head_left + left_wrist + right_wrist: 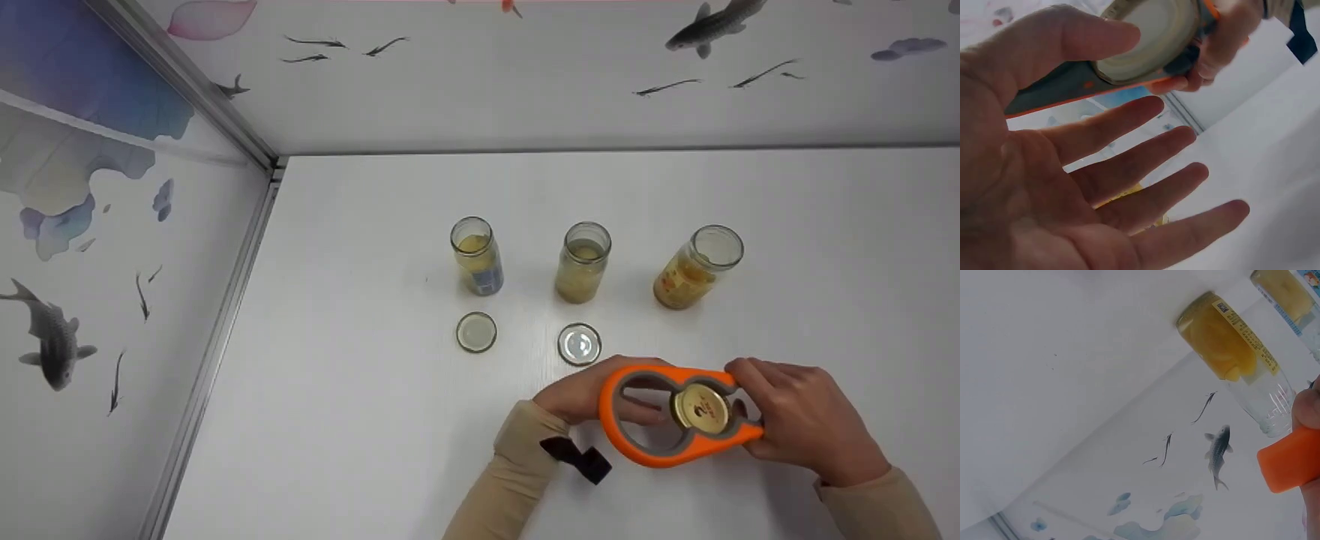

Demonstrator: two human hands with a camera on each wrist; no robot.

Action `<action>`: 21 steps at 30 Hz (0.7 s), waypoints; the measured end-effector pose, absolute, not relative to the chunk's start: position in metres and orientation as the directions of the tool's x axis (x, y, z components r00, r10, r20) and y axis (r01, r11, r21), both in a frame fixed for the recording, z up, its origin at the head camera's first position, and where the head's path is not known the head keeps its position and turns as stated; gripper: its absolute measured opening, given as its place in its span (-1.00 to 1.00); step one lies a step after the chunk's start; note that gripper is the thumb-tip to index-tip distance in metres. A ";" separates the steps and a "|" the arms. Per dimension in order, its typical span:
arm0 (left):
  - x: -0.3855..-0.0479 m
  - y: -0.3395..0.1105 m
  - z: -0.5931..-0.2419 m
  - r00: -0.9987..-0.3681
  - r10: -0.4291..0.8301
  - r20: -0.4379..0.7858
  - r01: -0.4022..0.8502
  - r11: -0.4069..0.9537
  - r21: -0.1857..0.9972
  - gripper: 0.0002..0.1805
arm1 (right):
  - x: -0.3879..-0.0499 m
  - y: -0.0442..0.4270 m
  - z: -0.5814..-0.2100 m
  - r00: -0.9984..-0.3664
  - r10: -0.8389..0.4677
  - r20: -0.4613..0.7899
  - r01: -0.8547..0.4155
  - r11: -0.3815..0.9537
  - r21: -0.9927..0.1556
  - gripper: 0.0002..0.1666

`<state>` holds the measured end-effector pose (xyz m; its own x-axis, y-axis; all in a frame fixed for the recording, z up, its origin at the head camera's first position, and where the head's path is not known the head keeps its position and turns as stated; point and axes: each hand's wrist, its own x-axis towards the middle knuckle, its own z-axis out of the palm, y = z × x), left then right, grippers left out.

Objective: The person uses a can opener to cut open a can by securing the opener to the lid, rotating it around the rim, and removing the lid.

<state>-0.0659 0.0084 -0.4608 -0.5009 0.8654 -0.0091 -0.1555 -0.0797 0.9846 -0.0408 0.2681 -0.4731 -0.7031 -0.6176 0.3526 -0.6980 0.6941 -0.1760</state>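
My right hand [810,416] grips the handle end of an orange and grey jar opener [705,448]. A gold jar lid [701,409] sits in the opener's smaller opening, printed side up. My left hand [589,386] is beside and partly beneath the opener. In the left wrist view its fingers [1145,169] are straight and spread, and the thumb lies over the pale underside of the lid [1154,39]; whether it presses there I cannot tell. An uncapped glass jar [682,281] of yellow fruit stands beyond my hands.
Two more uncapped jars, one with a blue label [480,262] and one in the middle [579,274], stand to the left. In front of them lie two lids, a left one [476,332] and a right one [579,344]. Patterned panels [480,97] border the white table [352,375].
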 end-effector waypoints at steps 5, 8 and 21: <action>-0.062 0.021 -0.498 -0.587 0.809 -0.031 -0.236 -0.135 0.962 -0.52 | -0.040 0.266 -0.474 -0.702 -0.613 0.362 -0.699 0.690 -0.187 -0.42; -0.059 0.015 -0.497 -0.563 0.826 0.013 -0.310 -0.227 0.923 -0.52 | -0.040 0.263 -0.475 -0.702 -0.612 0.364 -0.699 0.690 -0.190 -0.42; -0.043 0.024 -0.530 -0.625 0.780 -0.018 -0.571 -0.442 0.692 -0.19 | -0.042 0.251 -0.474 -0.700 -0.619 0.357 -0.705 0.679 -0.204 -0.42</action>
<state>-0.0429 0.0240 -0.5302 -0.6254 0.7801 -0.0176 -0.5709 -0.4422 0.6918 -0.0415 0.2508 -0.4742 -0.6998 -0.6188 0.3570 -0.7048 0.6795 -0.2039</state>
